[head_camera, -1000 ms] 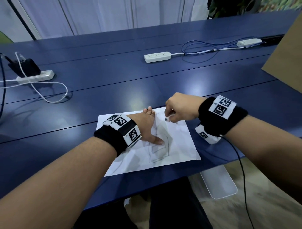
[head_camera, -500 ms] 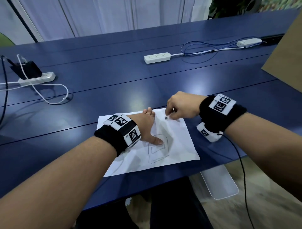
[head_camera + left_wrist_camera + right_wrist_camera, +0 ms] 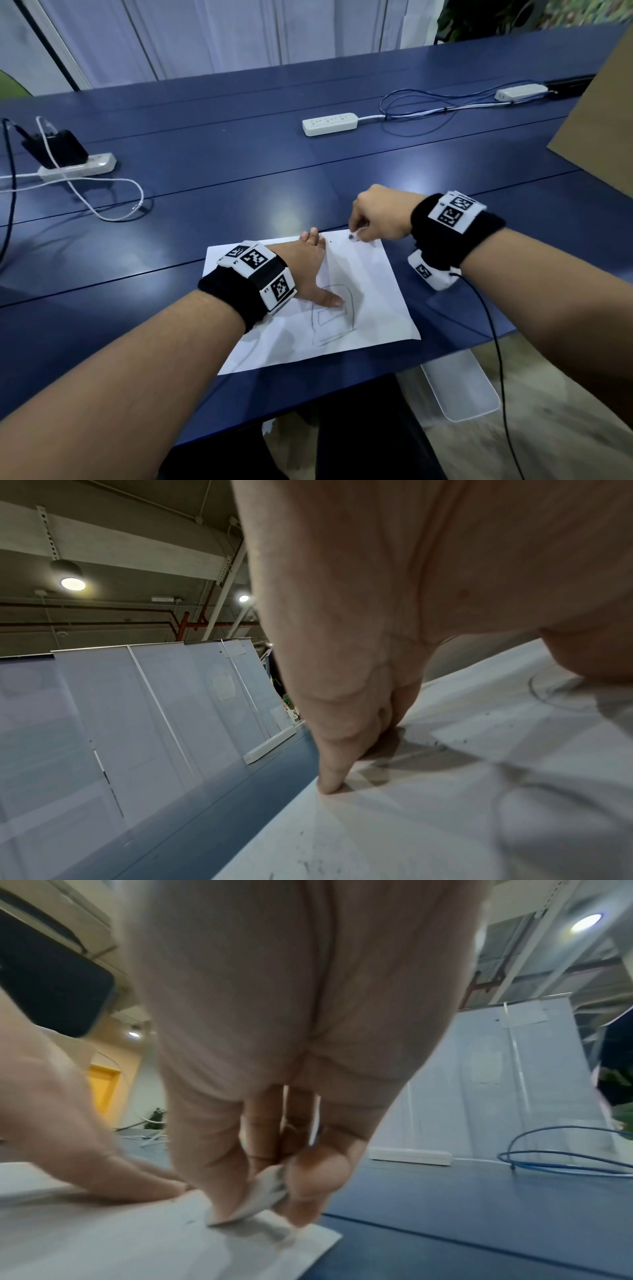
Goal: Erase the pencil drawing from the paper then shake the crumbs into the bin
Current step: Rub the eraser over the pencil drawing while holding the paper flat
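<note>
A white sheet of paper (image 3: 370, 308) lies near the front edge of the blue table, with a faint pencil drawing (image 3: 334, 313) in its middle. My left hand (image 3: 310, 270) presses flat on the sheet, thumb beside the drawing; its fingertips (image 3: 329, 785) touch the far edge. My right hand (image 3: 373, 219) hovers at the sheet's far right corner and pinches a small white eraser (image 3: 263, 1196), whose tip meets the paper. Dark crumbs (image 3: 351, 237) lie by the eraser. A clear plastic bin (image 3: 459, 387) stands on the floor below the table's right front edge.
Three white power strips sit on the table: one at far left (image 3: 77, 168) with a black charger and white cable, one in the middle (image 3: 329, 124), one at far right (image 3: 520, 91). A brown board (image 3: 603, 126) leans in at the right edge. Blue cable loops lie between the strips.
My right hand with the eraser has moved away from me, from the upper middle of the sheet to its far right corner. My left hand stays pressed on the paper.
</note>
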{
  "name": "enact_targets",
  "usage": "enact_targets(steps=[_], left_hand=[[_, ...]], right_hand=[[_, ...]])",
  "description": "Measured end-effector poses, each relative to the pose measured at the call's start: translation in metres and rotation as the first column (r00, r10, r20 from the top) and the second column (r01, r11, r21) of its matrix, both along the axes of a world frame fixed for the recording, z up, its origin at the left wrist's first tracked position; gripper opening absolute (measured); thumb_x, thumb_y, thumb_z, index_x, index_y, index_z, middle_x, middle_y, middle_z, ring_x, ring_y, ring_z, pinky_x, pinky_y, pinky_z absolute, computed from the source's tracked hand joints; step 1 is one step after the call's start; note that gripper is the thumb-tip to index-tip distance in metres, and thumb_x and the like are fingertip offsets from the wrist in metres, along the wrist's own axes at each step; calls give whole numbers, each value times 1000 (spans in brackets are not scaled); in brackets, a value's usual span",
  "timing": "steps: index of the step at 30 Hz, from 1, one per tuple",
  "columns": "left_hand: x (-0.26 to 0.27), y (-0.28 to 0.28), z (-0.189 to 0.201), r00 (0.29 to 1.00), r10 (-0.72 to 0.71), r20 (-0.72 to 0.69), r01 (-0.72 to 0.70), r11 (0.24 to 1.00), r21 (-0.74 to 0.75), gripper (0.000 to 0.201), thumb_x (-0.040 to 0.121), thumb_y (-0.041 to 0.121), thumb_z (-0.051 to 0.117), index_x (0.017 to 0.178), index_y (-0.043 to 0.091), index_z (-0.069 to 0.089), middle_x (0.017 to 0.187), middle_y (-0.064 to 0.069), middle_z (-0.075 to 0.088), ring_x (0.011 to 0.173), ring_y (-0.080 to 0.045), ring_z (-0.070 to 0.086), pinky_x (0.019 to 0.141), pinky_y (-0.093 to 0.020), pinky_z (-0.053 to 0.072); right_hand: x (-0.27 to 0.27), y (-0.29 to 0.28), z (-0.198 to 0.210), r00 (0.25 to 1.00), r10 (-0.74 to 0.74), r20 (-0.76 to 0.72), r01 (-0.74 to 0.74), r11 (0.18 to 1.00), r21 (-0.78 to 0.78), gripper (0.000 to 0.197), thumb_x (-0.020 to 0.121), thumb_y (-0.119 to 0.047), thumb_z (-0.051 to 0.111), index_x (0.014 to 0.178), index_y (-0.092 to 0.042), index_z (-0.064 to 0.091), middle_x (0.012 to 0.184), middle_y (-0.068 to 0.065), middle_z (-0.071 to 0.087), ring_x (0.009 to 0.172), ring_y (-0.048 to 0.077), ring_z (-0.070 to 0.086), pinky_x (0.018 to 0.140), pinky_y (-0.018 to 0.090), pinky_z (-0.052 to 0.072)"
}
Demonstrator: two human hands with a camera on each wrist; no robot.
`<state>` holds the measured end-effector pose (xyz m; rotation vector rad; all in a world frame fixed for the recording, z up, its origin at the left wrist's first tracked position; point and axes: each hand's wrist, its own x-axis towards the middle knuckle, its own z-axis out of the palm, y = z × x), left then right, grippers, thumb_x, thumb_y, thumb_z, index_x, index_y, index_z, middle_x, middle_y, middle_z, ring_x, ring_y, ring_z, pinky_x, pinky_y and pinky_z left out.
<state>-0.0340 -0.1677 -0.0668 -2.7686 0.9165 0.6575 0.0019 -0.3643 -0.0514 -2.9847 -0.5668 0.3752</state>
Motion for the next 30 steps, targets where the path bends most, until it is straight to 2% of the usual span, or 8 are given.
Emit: enact_targets(steps=[2,5,7,10,15,21,26,30], left_hand=[[-1,0,2,1000,-6,-10,6,1000,-4,124,72,75,60,154,9,-6,161,-15,-9,150,-25,1,120,-38,15],[0,-1,4,999,-27,-17,27,1000,-12,119,71,75,61,155,22,-5,161,-17,-6,150,-27,5,118,-42,20],[0,-3,4,999,-38,-2,38,999,14,117,72,75,59,155,23,-5,161,-18,-3,149,-28,8,117,-42,21],[0,-5,5,999,-32,-2,32,999,42,116,74,74,59,155,22,-7,161,-19,-6,150,-28,6,118,-41,20],[-2,-4,9,1000,-28,-6,28,999,38,116,74,73,59,155,23,-8,161,-15,-7,150,-25,4,116,-42,21],[0,-4,6,1000,-24,-5,24,999,42,116,74,74,59,154,22,-7,161,-16,-7,150,-25,6,117,-40,22],[-3,-4,8,999,-30,11,30,999,24,116,74,73,60,155,22,-6,162,-15,-4,150,-25,7,115,-40,23],[-1,-4,5,1000,-21,4,21,999,33,118,73,75,59,155,21,-6,161,-17,-6,150,-26,7,118,-41,23]], right_hand=[[7,1,2,1000,-29,11,29,1000,11,17,83,-25,66,93,-17,76,75,-5,67,82,21,63,73,28,49],[4,2,2,999,2,34,-2,1000,-7,18,83,-26,64,93,-16,76,87,1,72,85,23,63,78,34,53],[-4,2,-1,999,35,6,-35,999,3,21,78,-29,63,92,-20,75,90,-1,72,83,20,62,79,35,54],[-14,5,-7,996,68,-63,-68,998,6,26,69,-36,58,84,-23,74,82,-1,71,79,21,63,75,38,55],[-1,4,0,1000,-1,22,1,999,34,18,85,-29,65,90,-16,76,83,3,74,80,22,63,76,31,52],[-22,5,-3,992,100,-80,-100,995,-1,28,71,-36,58,88,-22,75,83,-1,71,79,18,63,75,35,54],[-5,8,4,1000,-15,12,15,1000,8,17,84,-24,62,78,-12,73,72,5,71,74,25,62,70,33,53],[-15,6,-1,996,88,-27,-88,996,9,17,77,-26,64,85,-16,74,80,1,71,77,21,62,72,30,50]])
